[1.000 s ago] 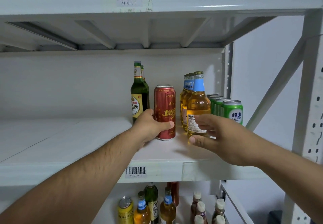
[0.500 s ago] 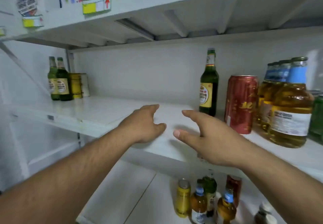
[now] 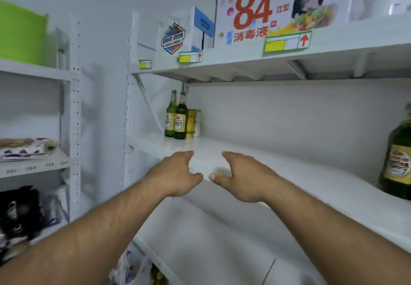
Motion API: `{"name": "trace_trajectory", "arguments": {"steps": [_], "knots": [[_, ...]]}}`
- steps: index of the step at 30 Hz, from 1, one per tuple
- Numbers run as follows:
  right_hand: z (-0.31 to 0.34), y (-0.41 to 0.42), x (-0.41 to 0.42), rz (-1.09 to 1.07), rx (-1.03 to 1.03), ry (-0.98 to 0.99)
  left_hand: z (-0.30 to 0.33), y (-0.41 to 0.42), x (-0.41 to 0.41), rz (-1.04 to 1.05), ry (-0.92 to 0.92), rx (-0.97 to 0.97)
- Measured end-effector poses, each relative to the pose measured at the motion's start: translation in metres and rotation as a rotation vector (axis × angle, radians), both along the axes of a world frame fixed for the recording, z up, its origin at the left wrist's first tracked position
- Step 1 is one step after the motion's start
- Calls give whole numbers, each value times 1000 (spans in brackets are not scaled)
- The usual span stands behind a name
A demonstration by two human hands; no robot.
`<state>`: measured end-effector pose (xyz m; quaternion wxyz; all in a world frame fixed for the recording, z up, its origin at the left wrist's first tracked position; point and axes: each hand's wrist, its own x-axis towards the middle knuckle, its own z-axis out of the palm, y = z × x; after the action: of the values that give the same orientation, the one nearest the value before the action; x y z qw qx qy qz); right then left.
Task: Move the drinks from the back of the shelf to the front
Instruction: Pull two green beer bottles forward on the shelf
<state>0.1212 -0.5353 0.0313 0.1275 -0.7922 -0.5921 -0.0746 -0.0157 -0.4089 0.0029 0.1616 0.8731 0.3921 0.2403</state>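
Both hands are empty at centre frame: left hand [image 3: 175, 174] and right hand [image 3: 242, 175], fingers loosely spread, above the shelf [image 3: 311, 186] front edge. At the shelf's rear, left of centre, two green bottles [image 3: 176, 117] and a yellow can [image 3: 190, 123] apparently await moving; one large bottle [image 3: 398, 162] stands at the right edge.

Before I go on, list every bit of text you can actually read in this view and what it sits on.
"84": red numerals on the white carton on the top shelf.
"消毒液": blue characters on that carton.
"BRKT BEER", roughly: badge on the white box; blurred, uncertain.
"224": edge of the left-hand shelf; neighbouring numbers blurred.
Green bottles, big bottle, yellow price tags: print unreadable.
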Motion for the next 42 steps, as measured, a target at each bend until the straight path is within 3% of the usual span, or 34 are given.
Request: {"name": "trace_trajectory", "arguments": {"steps": [13, 30, 42], "knots": [[10, 156, -58, -72, -64, -48, -3, 137, -71, 81, 18, -13], [21, 304, 24, -68, 28, -41, 27, 272, -2, 138, 77, 67], [27, 388, 50, -129, 82, -11, 35, 378, 39, 13, 13, 60]]}}
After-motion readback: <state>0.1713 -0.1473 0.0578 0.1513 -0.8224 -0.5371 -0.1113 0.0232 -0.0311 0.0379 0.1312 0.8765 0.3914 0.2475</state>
